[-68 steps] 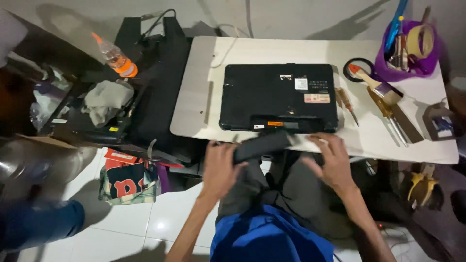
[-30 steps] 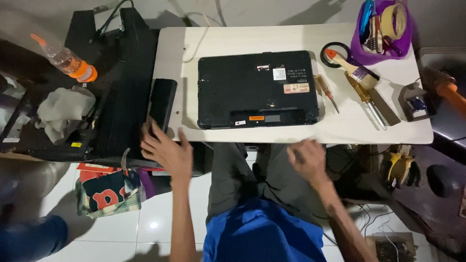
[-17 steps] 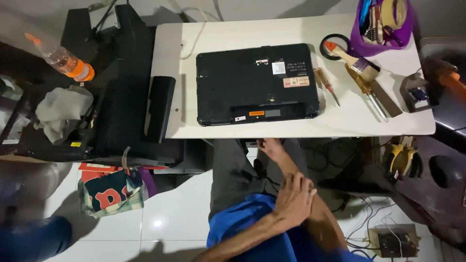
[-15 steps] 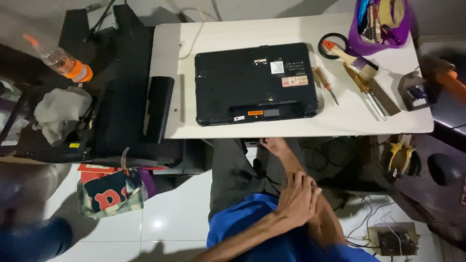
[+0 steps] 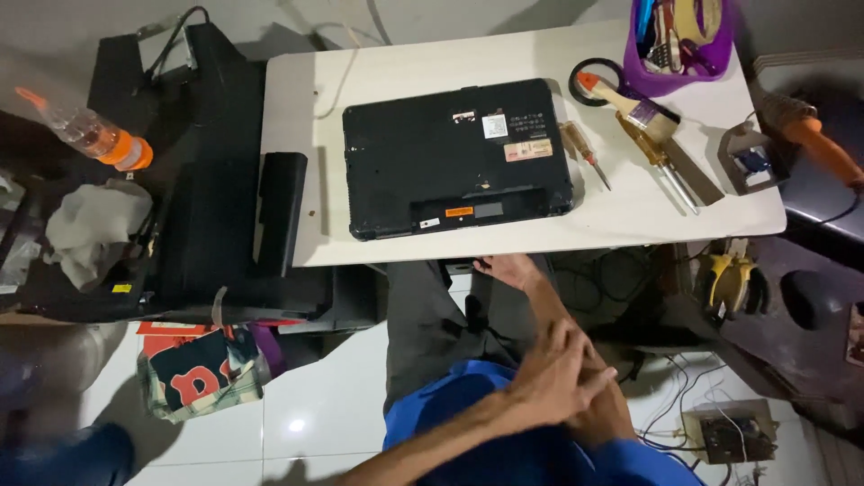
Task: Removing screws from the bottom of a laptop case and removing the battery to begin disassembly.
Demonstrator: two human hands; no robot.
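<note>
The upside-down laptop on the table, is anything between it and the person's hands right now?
Nothing visible lies between. The left hand rests over the right forearm in the lap; the right hand sits under the table edge, just below the black laptop.

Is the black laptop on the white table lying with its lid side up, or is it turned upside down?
Upside down. The laptop lies shut and flat on the table, its underside facing up: stickers, labels and an empty slot along its near edge show.

Black laptop [image 5: 457, 156] lies on the off-white table [image 5: 378, 76]; right of it, a purple tub [image 5: 684, 67], orange-handled brush [image 5: 621, 94].
</note>
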